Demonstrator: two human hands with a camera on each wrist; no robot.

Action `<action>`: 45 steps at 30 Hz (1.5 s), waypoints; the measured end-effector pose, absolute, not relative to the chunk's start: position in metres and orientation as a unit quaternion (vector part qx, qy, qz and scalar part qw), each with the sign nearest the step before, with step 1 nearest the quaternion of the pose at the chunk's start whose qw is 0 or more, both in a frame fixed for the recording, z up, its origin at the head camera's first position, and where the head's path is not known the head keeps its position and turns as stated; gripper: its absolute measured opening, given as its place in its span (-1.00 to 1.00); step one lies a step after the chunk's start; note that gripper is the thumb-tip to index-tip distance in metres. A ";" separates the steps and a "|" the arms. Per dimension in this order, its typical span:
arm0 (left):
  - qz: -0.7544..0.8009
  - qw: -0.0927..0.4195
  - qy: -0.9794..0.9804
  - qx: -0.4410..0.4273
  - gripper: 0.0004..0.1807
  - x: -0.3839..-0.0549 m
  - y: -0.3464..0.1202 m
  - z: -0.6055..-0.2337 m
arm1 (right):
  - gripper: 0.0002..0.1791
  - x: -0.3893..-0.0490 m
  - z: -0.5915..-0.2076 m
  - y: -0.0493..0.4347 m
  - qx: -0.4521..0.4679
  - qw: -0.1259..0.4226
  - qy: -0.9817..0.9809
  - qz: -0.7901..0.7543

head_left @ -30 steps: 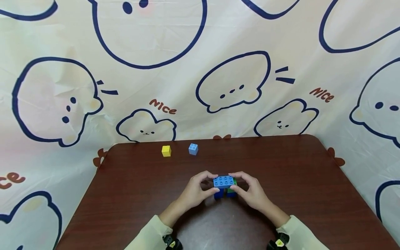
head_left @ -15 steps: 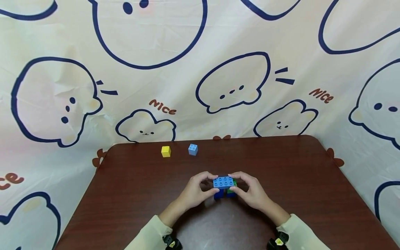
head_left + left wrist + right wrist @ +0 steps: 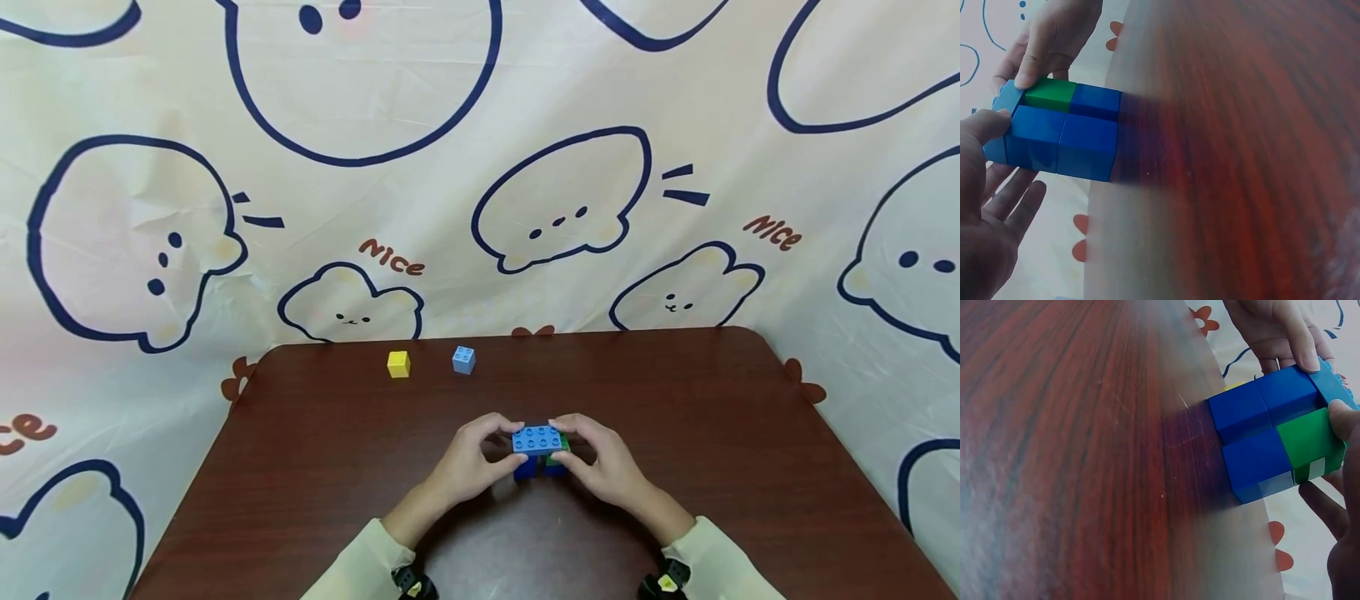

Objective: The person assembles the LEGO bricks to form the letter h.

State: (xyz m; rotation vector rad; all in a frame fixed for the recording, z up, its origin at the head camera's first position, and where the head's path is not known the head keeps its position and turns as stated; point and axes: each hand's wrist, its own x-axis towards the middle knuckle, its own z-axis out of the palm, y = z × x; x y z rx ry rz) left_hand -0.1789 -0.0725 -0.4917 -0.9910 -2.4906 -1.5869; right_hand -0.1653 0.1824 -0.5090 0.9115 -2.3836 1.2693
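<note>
A light blue brick (image 3: 537, 440), flat, long and studded on top, lies across two short stacks on the table. My left hand (image 3: 467, 458) pinches its left end between thumb and fingers. At the other end, my right hand (image 3: 611, 462) grips it the same way. Under the left part are two dark blue blocks (image 3: 1088, 147), one above the other. Under the right part a green block (image 3: 1313, 440) sits on a dark blue block (image 3: 1257, 465). Both wrist views show a narrow seam between the stacks, and the brick's underside is hidden.
Near the far edge of the brown table (image 3: 337, 450) stand a yellow block (image 3: 399, 364) and a small light blue block (image 3: 463, 360) with studs. Behind and beside the table hangs a pale cloth (image 3: 450, 208) with cartoon outlines. Dark wrist cameras (image 3: 663, 579) sit by the sleeves.
</note>
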 end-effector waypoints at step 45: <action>-0.495 0.012 -0.802 -0.333 -0.64 -0.181 -0.073 -0.489 | -0.56 -0.169 -0.514 0.176 0.323 0.157 -0.799 0.482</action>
